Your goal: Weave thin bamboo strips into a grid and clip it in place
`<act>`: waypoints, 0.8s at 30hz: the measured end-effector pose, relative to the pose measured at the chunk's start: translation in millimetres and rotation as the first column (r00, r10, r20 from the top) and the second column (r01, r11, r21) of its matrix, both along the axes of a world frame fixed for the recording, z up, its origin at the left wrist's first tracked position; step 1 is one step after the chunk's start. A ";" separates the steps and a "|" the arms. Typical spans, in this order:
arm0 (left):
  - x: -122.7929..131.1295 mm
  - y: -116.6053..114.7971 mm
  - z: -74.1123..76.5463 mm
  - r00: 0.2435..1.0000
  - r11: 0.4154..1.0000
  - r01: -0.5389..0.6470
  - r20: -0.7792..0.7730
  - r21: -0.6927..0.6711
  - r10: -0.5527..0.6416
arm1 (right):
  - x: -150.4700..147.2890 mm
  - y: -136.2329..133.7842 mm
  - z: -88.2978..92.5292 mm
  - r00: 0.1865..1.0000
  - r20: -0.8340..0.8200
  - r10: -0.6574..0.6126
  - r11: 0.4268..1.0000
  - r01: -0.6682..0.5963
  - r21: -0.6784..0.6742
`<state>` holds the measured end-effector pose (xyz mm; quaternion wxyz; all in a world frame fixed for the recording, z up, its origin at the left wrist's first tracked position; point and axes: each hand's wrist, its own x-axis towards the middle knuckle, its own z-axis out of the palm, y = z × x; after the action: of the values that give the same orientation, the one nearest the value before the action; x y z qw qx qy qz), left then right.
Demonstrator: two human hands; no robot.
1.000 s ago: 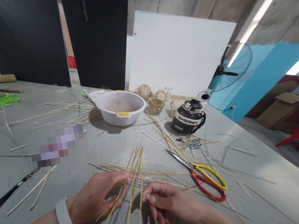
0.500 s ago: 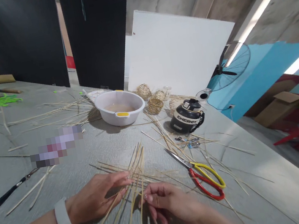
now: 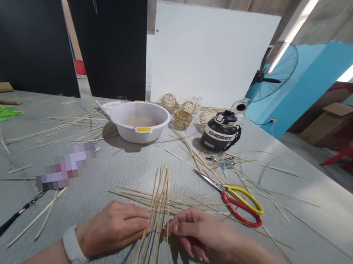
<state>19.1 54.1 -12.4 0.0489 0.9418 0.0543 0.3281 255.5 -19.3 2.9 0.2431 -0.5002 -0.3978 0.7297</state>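
A bundle of thin bamboo strips (image 3: 157, 203) lies crossed on the grey table (image 3: 108, 171) in front of me. My left hand (image 3: 114, 227), with a white band on the wrist, rests flat on the table, its stretched fingertips pressing the strips from the left. My right hand (image 3: 199, 232) is on the right side of the bundle, thumb and forefinger pinched on one strip, the other fingers curled down. Scissors (image 3: 234, 197) with yellow and red handles lie just right of my right hand.
A white basin (image 3: 140, 122) holding liquid stands further back, with small woven balls (image 3: 181, 119) and a black jug (image 3: 221, 133) to its right. Loose strips are scattered about. A long black tool (image 3: 4, 223) lies left. The table edge runs along the right; a fan (image 3: 273, 78) stands beyond.
Both hands have pushed the strips closer together into a tighter bundle. My right hand has slid slightly forward and pinched a strip. The view has tilted a little.
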 end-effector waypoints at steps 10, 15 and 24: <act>-1.0 -1.9 -7.3 0.998 0.997 -0.049 0.034 -0.064 0.051 | -3.4 -5.9 -12.1 0.997 -0.072 0.009 0.999 -0.007 0.033; 0.8 -3.5 -4.4 0.995 0.985 -0.043 0.079 -0.167 0.057 | -6.7 -8.2 -12.6 0.992 -0.121 -0.038 0.998 0.043 0.040; 2.4 -9.2 6.0 0.977 0.983 -0.076 0.184 -0.166 0.107 | -10.4 -9.0 -19.8 0.952 -0.264 -0.157 0.986 0.166 0.011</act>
<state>21.6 44.9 -6.4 0.1135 0.8953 0.1186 0.4141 245.2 -28.3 -16.9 0.3607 -0.4257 -0.3320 0.7605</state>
